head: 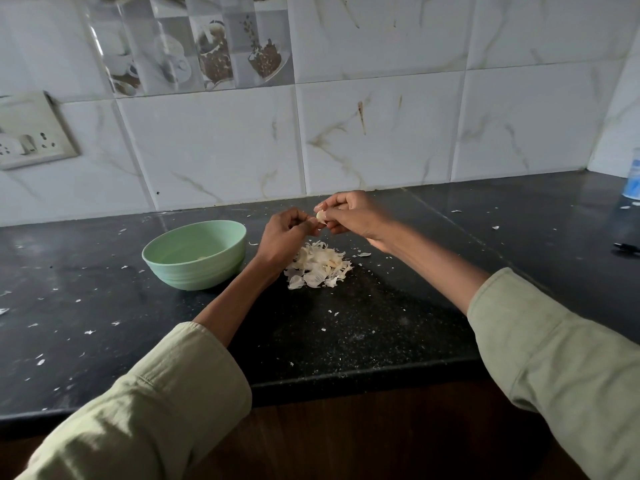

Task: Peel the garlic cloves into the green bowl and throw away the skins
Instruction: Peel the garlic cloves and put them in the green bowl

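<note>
Pale green sleeves [149,403] are framing the near edge of the black counter [363,320], both forearms reaching toward twelve o'clock. Above the heap of skins [317,266], the right hand [349,213] is pinching a garlic clove [321,216] in curled fingertips while the left hand [284,233] is nipping at its skin. Judging from here, the slick clove could be squirting free and dropping into the heap, since both grips are only fingertip pinches; loose flakes could also be drifting off the counter edge. At nine o'clock from the heap, the green bowl [207,268] is sitting just beside it, holding what looks like one small pale piece; little else is showing inside.
</note>
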